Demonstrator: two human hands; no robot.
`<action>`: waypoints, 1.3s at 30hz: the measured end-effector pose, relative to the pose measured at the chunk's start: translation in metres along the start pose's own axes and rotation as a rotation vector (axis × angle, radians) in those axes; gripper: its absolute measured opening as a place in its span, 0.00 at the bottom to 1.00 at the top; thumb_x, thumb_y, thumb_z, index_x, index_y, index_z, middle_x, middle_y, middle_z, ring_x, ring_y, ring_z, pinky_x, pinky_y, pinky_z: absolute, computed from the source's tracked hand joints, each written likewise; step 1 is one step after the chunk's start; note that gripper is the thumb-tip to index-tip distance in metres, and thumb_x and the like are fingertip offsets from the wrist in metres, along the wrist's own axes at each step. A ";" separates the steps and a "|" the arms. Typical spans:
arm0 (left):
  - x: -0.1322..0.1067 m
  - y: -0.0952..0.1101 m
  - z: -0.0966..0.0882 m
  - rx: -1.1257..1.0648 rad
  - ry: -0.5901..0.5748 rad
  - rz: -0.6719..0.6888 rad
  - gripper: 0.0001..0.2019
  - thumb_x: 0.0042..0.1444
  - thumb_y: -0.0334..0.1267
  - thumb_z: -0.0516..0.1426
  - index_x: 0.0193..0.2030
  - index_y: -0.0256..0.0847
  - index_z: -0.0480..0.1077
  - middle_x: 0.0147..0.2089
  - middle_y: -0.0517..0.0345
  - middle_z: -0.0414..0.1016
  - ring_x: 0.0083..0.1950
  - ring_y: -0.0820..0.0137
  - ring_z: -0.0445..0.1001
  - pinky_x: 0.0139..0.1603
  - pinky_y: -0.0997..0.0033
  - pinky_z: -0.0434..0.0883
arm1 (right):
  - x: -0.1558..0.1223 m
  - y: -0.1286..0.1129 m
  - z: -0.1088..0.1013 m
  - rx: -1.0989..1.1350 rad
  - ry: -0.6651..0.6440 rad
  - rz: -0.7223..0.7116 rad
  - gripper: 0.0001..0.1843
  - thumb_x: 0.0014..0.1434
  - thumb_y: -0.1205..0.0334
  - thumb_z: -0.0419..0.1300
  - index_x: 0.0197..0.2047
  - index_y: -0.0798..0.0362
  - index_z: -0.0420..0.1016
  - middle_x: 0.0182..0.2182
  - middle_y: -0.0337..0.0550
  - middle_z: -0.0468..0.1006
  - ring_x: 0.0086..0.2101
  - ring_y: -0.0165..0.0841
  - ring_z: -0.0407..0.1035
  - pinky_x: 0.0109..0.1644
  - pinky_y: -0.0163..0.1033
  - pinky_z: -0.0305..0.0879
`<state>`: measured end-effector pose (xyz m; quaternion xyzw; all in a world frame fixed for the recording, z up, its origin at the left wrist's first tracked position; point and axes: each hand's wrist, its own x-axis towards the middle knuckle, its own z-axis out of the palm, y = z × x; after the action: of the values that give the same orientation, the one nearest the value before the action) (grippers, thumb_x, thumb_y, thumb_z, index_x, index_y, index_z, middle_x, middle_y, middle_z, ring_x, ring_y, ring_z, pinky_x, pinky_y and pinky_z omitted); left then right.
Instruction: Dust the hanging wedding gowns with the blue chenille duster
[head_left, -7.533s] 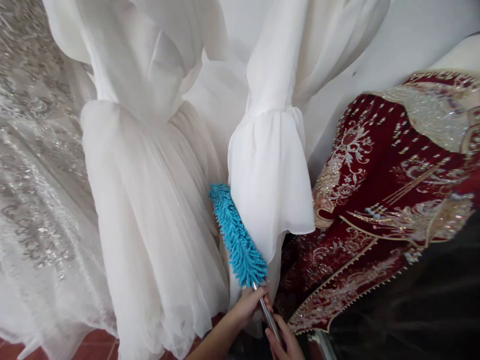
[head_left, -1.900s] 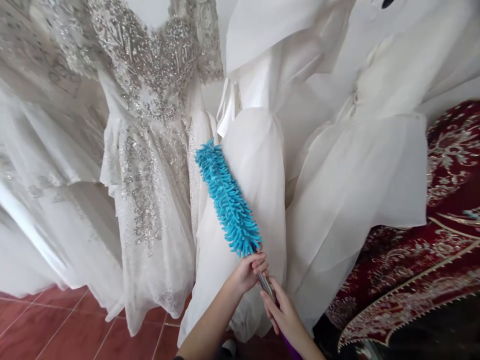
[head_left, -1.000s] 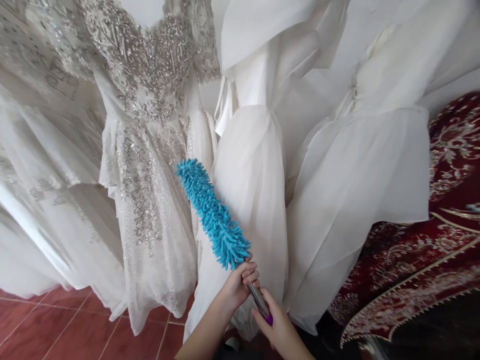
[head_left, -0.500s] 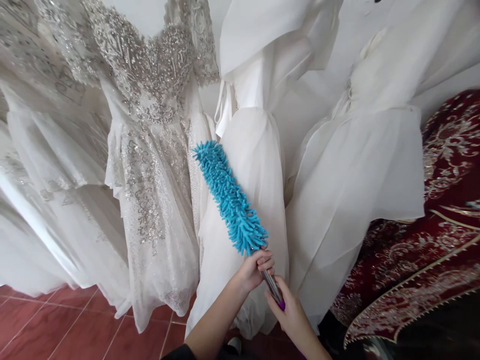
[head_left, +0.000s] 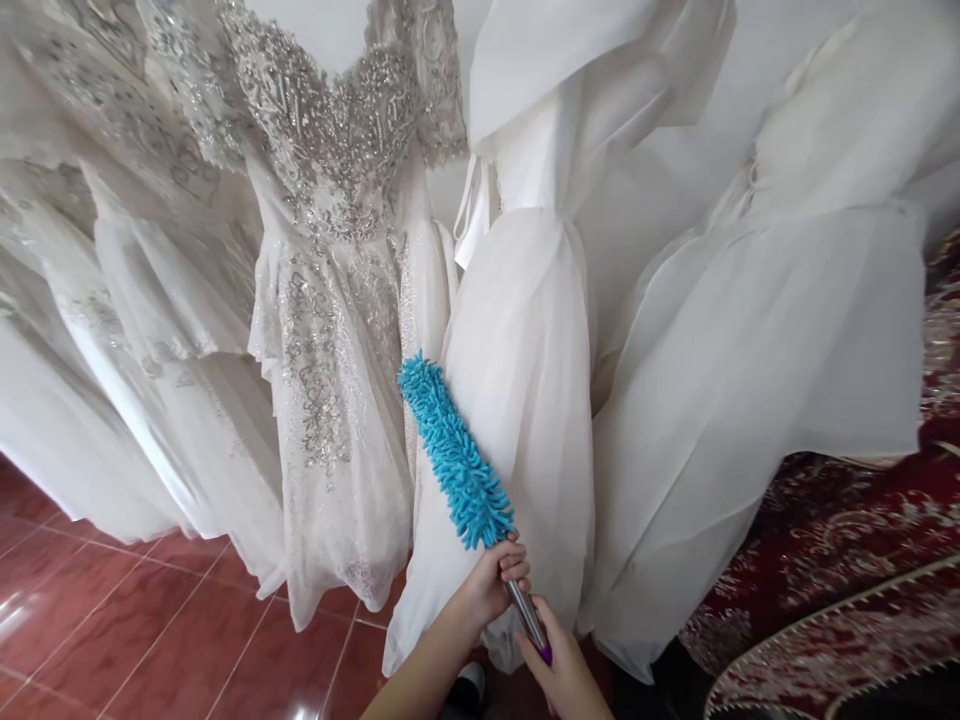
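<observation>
A duster [head_left: 457,455] with a fluffy blue head, a metal shaft and a purple part on its handle slants up and left in front of the dresses. My left hand [head_left: 491,578] is wrapped round the shaft just below the blue fibres. Lower down, my right hand [head_left: 556,665] is closed round the handle near the purple part. Behind the duster hangs a plain white gown [head_left: 525,330]. To its left is a white dress with a silver beaded bodice [head_left: 337,130]; whether the duster touches either is hard to tell.
More white beaded dresses [head_left: 172,300] hang at the left. Another white gown [head_left: 712,380] spreads out on the right, beside dark red cloth with embroidery [head_left: 832,530]. Red floor tiles [head_left: 150,620] lie below, and a shoe [head_left: 472,680] shows at the bottom.
The duster and both my hands have moved lower in the view, its tip down from the gown's waist. The dresses appear shifted to the right. Both hands keep their hold.
</observation>
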<state>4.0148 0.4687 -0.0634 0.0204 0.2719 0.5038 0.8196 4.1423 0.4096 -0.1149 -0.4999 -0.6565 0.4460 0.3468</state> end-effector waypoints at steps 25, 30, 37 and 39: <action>-0.030 0.138 0.112 0.442 -0.473 -0.106 0.13 0.39 0.32 0.60 0.28 0.42 0.57 0.13 0.76 0.48 0.15 0.81 0.42 0.23 0.78 0.57 | 0.068 -0.142 0.034 -0.009 0.304 0.062 0.16 0.59 0.50 0.50 0.45 0.50 0.61 0.16 0.24 0.55 0.11 0.24 0.52 0.12 0.29 0.52; -0.017 0.160 0.103 0.466 -0.515 -0.241 0.14 0.37 0.32 0.61 0.28 0.42 0.57 0.14 0.75 0.47 0.15 0.81 0.42 0.21 0.78 0.54 | 0.082 -0.161 0.065 -0.005 0.466 0.111 0.15 0.58 0.51 0.50 0.44 0.50 0.60 0.16 0.23 0.53 0.12 0.25 0.51 0.14 0.30 0.51; -0.018 0.169 0.048 0.387 -0.445 -0.376 0.14 0.37 0.29 0.60 0.28 0.42 0.57 0.14 0.76 0.43 0.16 0.81 0.40 0.23 0.77 0.54 | 0.072 -0.143 0.111 -0.025 0.507 0.141 0.13 0.57 0.55 0.50 0.43 0.51 0.63 0.17 0.25 0.53 0.15 0.27 0.52 0.19 0.32 0.50; -0.017 0.167 0.028 0.341 -0.388 -0.393 0.14 0.38 0.28 0.59 0.28 0.42 0.57 0.15 0.75 0.41 0.16 0.81 0.40 0.23 0.77 0.54 | 0.068 -0.131 0.120 -0.019 0.457 0.142 0.13 0.56 0.56 0.51 0.43 0.52 0.64 0.18 0.27 0.55 0.18 0.28 0.54 0.22 0.33 0.52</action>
<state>3.8865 0.5432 0.0192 0.2003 0.1901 0.2697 0.9225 3.9709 0.4331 -0.0354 -0.6360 -0.5283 0.3385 0.4492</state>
